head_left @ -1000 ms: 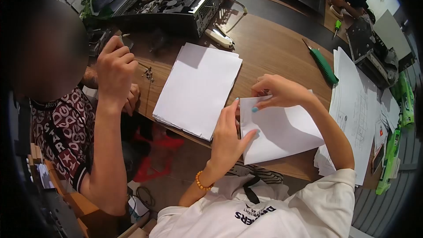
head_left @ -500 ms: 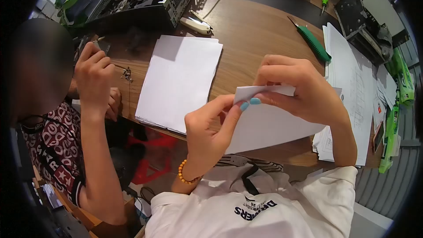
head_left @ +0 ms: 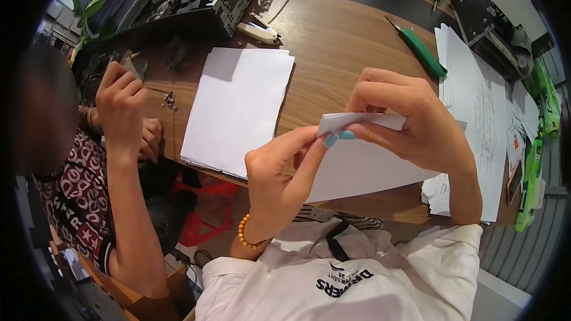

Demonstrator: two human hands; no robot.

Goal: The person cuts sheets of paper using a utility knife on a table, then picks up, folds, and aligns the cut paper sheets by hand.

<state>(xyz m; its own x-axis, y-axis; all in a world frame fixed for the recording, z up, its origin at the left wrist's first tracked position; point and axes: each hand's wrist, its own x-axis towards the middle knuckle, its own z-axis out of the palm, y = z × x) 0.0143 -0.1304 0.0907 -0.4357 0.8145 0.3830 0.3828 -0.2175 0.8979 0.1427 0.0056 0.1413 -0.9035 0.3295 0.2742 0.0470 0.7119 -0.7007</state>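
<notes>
Head view: at centre frame, the left hand [head_left: 279, 172] and right hand [head_left: 410, 119] both pinch the folded top edge of a white sheet [head_left: 363, 163], lifted off the table [head_left: 345, 41]. A paper stack [head_left: 238, 107] lies left of it; a co-worker's hand [head_left: 122, 107] is at far left.

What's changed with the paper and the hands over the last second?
The sheet of paper has come up off the table: a second ago both hands pressed it flat, now the left hand and right hand pinch its folded top edge in the air. In the last half second hardly anything moved. The paper stack, green knife and the neighbour's hand stayed put.
</notes>
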